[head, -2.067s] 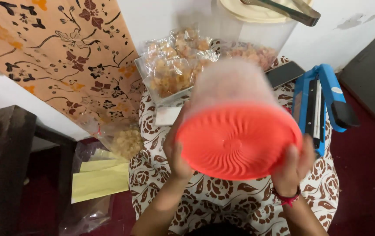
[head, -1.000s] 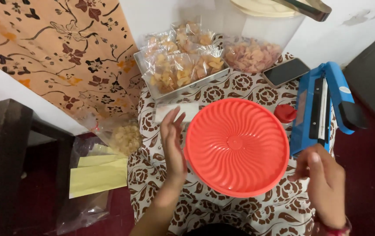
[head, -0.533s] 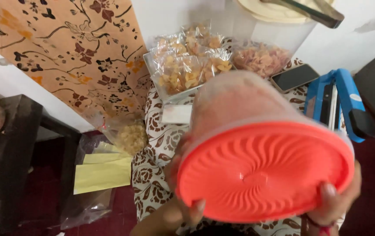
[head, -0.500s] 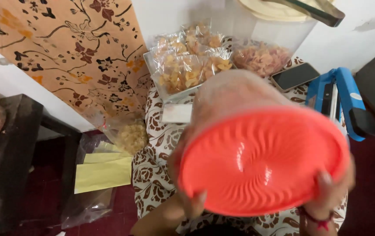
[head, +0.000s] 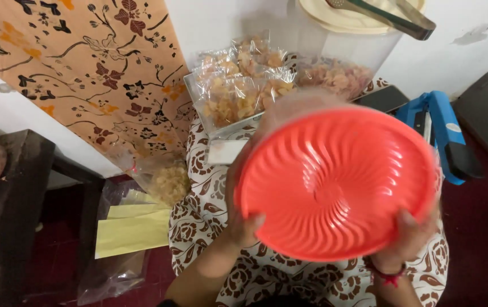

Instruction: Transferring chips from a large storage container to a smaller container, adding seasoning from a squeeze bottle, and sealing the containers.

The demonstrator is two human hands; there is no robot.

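Red-lidded jar (head: 335, 182), tipped lid-first toward the camera, hangs over the patterned desk (head: 204, 204), left hand (head: 241, 219) and right hand (head: 409, 239) each clasping an edge, grip tight around its rim. Steady, even support from both sides seems wise. Contents and jar body are blurred; blue sealer (head: 443, 136) sits partly hidden.

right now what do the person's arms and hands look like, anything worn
Both forearms are bare, with no sleeves or gloves in view. The right hand has a red thread band with a small knot at the wrist. The left hand shows nothing worn.
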